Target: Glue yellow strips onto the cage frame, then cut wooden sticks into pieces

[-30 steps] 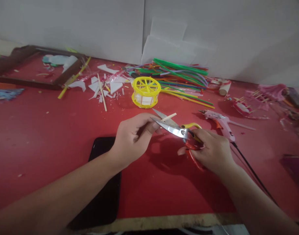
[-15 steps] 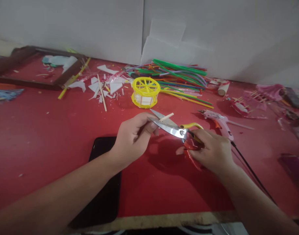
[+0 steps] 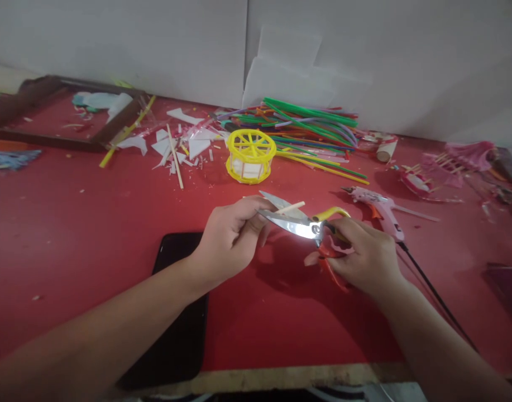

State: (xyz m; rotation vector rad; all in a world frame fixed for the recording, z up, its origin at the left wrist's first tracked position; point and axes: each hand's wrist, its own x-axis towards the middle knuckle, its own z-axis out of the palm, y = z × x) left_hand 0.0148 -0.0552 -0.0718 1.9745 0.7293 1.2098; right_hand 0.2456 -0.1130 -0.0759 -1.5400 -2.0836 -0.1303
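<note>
My left hand (image 3: 229, 241) pinches a short wooden stick (image 3: 292, 207), whose free end pokes out to the right between the blades. My right hand (image 3: 367, 258) grips the red and yellow handles of a pair of scissors (image 3: 295, 221). The steel blades are parted around the stick, above the red table (image 3: 71, 223). Behind my hands stands a small yellow wheel-shaped model (image 3: 250, 156).
A black phone (image 3: 178, 312) lies under my left forearm. A pink glue gun (image 3: 377, 206) with a black cord lies to the right. Coloured straws (image 3: 310, 131) are heaped at the back, white scraps (image 3: 184, 142) and a brown frame (image 3: 63, 111) at the left, pink craft pieces (image 3: 444, 167) at far right.
The scissors and both hands have shifted slightly to the right and the blades have tilted flatter. The stick stays between the blades.
</note>
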